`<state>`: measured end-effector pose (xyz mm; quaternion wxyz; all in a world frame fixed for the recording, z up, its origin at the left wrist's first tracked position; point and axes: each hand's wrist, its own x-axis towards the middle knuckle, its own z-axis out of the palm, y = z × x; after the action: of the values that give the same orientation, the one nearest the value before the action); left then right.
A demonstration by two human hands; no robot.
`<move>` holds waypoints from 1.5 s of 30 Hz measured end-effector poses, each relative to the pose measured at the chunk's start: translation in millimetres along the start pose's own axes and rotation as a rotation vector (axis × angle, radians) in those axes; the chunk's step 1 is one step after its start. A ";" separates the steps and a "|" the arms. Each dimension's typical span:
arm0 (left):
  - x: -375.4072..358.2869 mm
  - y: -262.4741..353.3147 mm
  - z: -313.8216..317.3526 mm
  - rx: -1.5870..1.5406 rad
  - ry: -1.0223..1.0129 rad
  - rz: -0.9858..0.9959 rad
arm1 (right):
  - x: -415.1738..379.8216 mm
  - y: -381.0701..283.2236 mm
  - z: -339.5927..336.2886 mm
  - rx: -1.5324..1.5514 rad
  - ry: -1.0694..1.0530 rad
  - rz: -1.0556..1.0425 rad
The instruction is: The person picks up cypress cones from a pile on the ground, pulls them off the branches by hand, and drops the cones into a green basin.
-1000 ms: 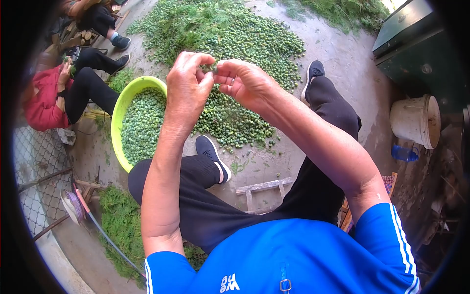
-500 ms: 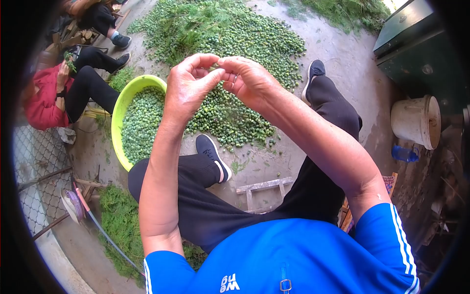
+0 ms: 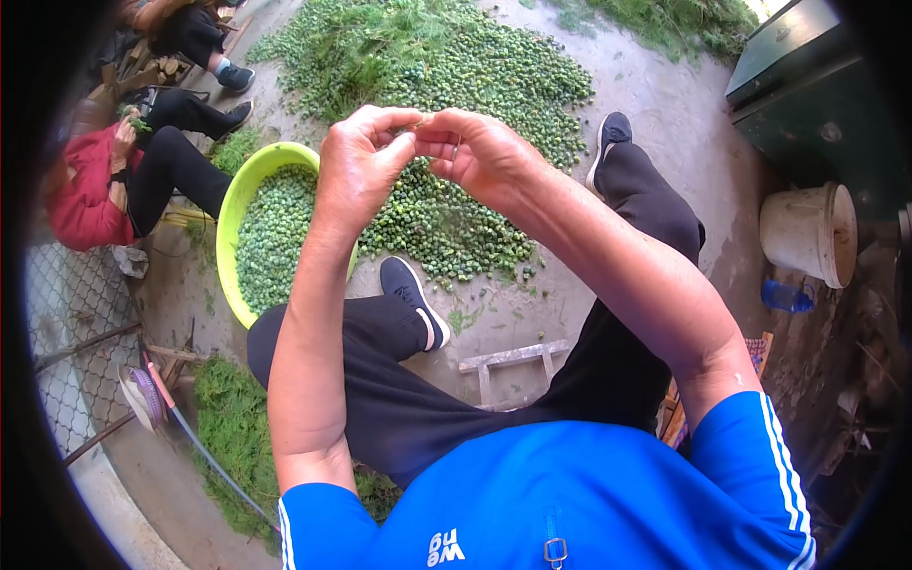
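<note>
My left hand (image 3: 363, 157) and my right hand (image 3: 475, 147) meet fingertip to fingertip above a heap of small round green cones (image 3: 446, 228). Both are pinched closed; whatever sits between the fingertips is too small to make out. A ring shows on a finger of the right hand. Beside my left forearm stands a yellow-green tub (image 3: 228, 237), filled with the same small green cones and partly hidden by that arm. Feathery green sprigs (image 3: 370, 57) lie on the far part of the heap.
A person in a red top (image 3: 85, 199) sits at the left, a green sprig at their hand; another person's legs show behind. More cut greenery (image 3: 233, 446) lies at lower left. At right are a white bucket (image 3: 803, 233), a blue plastic bottle (image 3: 787, 296) and a dark green cabinet (image 3: 807, 104).
My left fingertips have drawn slightly left and the thumb has come away from the right fingers. Both hands stay over the heap. The tub and heap are unchanged.
</note>
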<state>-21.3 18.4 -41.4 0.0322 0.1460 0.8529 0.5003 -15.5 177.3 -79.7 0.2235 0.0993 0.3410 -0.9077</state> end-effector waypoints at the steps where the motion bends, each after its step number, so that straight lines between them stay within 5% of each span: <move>1: 0.5 -2.5 -1.1 -0.112 -0.013 -0.019 | -0.3 -1.1 0.4 0.004 -0.003 0.016; 6: 2.8 -6.9 -25.3 0.065 -0.023 -0.078 | -1.9 -6.0 0.7 -0.020 0.042 0.000; 8: 0.8 -11.3 -47.3 0.349 0.097 0.054 | 3.2 -12.9 -7.7 -0.185 0.038 -0.115; 12: -20.4 -24.7 -112.2 0.988 0.214 -0.032 | -5.2 -49.1 -15.0 -0.417 0.131 -0.357; 16: -28.2 -32.8 -125.6 1.160 0.282 -0.051 | -1.9 -78.3 -29.6 -1.295 0.470 -1.116; 17: -28.7 -29.2 -118.4 1.105 0.256 -0.021 | -19.1 -89.6 -29.9 -1.062 0.399 -0.568; 20: -29.4 -28.6 -106.0 1.017 0.179 0.067 | -23.2 -90.3 -31.4 -0.982 0.362 -0.713; 32: -23.8 -38.4 -42.4 0.620 -0.176 0.041 | -20.0 -96.7 -44.2 -0.381 0.209 -0.634; 36: -27.6 -66.4 -8.8 0.680 -0.397 0.084 | -33.6 -108.5 -44.3 -0.217 0.213 -0.536; 39: -6.3 -96.1 16.8 0.582 -0.752 -0.145 | -46.2 -117.3 -47.3 -0.224 0.151 -0.540; 45: 37.9 -153.6 68.5 0.621 -0.665 -0.018 | -67.3 -139.8 -53.3 -0.260 0.221 -0.537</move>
<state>-77.1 16.6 -204.5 0.2634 0.2940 0.9070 0.1466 -20.9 328.7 -16.7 -0.0518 0.0743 0.4902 -0.8669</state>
